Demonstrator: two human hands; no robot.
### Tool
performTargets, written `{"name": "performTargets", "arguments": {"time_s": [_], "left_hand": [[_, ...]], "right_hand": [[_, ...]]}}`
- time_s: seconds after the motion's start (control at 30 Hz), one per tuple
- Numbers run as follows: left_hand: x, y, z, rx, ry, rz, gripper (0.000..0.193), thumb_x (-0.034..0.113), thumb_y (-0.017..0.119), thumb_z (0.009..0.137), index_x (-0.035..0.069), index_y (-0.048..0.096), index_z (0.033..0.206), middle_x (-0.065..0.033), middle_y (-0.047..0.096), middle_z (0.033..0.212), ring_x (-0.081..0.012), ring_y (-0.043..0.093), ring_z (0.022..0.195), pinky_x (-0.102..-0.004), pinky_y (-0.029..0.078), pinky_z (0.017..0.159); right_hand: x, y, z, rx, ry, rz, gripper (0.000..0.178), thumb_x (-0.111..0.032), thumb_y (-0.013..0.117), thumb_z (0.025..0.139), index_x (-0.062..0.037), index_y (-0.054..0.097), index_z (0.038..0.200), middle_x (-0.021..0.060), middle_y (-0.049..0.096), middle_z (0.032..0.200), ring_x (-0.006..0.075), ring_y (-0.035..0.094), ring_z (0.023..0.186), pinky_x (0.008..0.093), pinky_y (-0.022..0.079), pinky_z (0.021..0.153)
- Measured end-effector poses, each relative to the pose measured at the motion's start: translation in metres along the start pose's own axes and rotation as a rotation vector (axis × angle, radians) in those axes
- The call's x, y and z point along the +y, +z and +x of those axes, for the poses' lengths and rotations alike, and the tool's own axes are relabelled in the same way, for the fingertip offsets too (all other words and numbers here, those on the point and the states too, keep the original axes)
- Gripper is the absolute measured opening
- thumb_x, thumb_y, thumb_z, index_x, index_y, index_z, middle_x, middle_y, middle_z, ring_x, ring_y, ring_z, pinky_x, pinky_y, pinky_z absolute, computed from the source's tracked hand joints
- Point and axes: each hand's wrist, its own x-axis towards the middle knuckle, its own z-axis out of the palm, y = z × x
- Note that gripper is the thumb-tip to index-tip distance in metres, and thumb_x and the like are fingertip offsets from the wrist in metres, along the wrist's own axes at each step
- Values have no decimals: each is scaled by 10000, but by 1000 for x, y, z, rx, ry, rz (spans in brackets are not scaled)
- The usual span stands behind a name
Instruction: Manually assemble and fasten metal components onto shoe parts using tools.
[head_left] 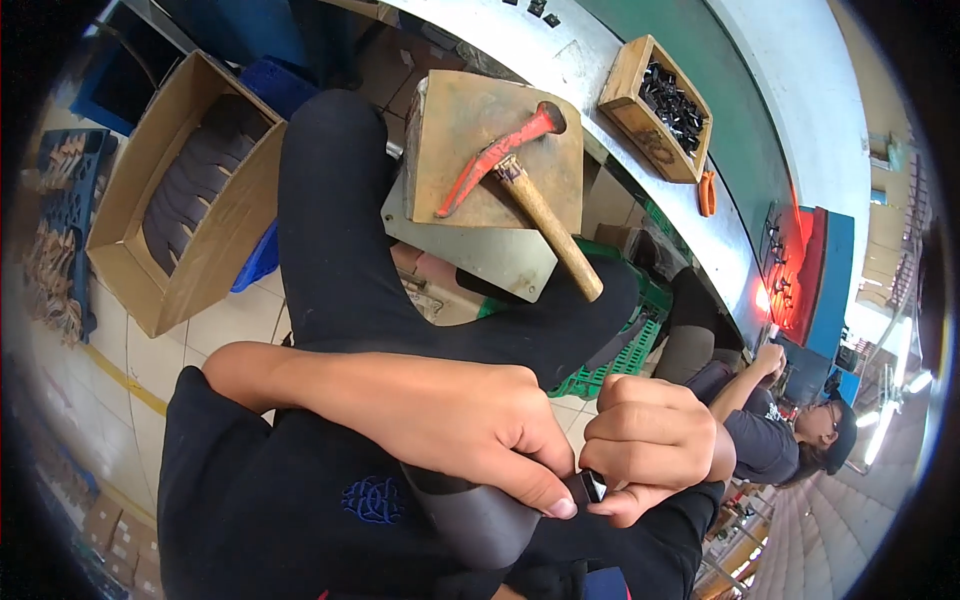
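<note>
My left hand [500, 430] is closed around a smooth, dark grey-brown piece [480, 525], rounded at its wide end and shaped like a high shoe heel. Its middle is hidden under my fingers. A small glossy black cap [593, 487] shows between my two thumbs, at the narrow end of the piece. My right hand [650, 445] has its fingers curled and its thumb against that cap. Beyond my hands, a hammer [548, 225] with a red-painted head and wooden handle lies on a worn square block [440, 130], touched by neither hand.
A wooden box [655, 150] of small black pieces stands on the metal bench edge [740, 235], with an orange-handled tool [707, 193] beside it. Left is a cardboard box [120, 270] of dark curved pieces. At right, a co-worker [765, 430] reaches toward a glowing red heater [800, 280].
</note>
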Motion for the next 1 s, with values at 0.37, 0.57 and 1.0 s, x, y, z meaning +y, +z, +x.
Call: {"name": "performTargets", "arguments": {"time_s": [0.37, 0.57, 1.0], "left_hand": [[5, 1, -2, -11, -16, 56, 319, 263, 604, 1011, -23, 656, 881, -171, 611, 694, -309, 614, 637, -385, 448, 583], [2, 4, -4, 218, 18, 132, 265, 230, 675, 966, -30, 673, 915, -156, 643, 777, -310, 652, 685, -374, 487, 609], [-8, 15, -4, 616, 93, 634, 204, 203, 759, 862, 19, 717, 940, -106, 673, 823, -253, 680, 704, -332, 547, 581]], "right_hand": [[1, 1, -4, -27, 42, 50, 248, -160, 750, 878, 71, 667, 910, 132, 607, 803, 248, 575, 640, 326, 465, 533], [16, -7, -16, 26, 119, 78, 381, -286, 797, 853, 26, 681, 1040, 149, 651, 1007, 290, 640, 845, 374, 515, 747], [33, 57, -28, 652, 118, 146, 376, -204, 712, 856, 73, 671, 1108, 306, 647, 1213, 421, 658, 1136, 534, 508, 977]]}}
